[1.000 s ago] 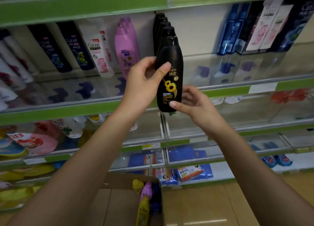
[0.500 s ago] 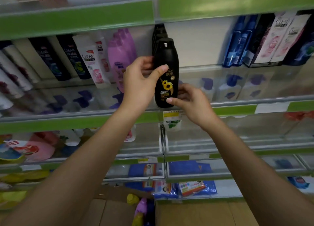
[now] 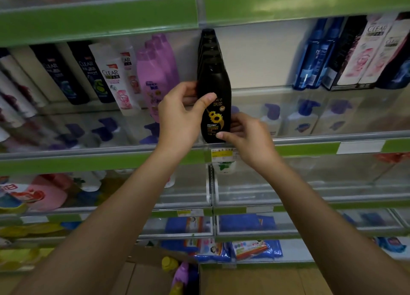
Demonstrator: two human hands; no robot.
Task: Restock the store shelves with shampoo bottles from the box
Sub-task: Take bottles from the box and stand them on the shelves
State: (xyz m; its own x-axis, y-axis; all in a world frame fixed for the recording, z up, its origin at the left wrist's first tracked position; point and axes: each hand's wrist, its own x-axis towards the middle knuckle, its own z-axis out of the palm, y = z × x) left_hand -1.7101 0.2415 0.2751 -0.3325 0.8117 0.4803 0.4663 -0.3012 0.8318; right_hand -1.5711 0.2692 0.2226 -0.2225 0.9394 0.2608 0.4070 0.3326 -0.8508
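Now left hand (image 3: 179,119) and right hand (image 3: 246,137) grip black shampoo bottle (image 3: 214,104).

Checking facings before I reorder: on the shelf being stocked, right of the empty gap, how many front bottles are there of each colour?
Blue bottles: 2
White-and-pink CLEAR bottles: 2
Dark bottles: 2
Total: 6

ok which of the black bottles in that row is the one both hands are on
The front black bottle, the only one showing its sunflower label; left hand and right hand grip it.
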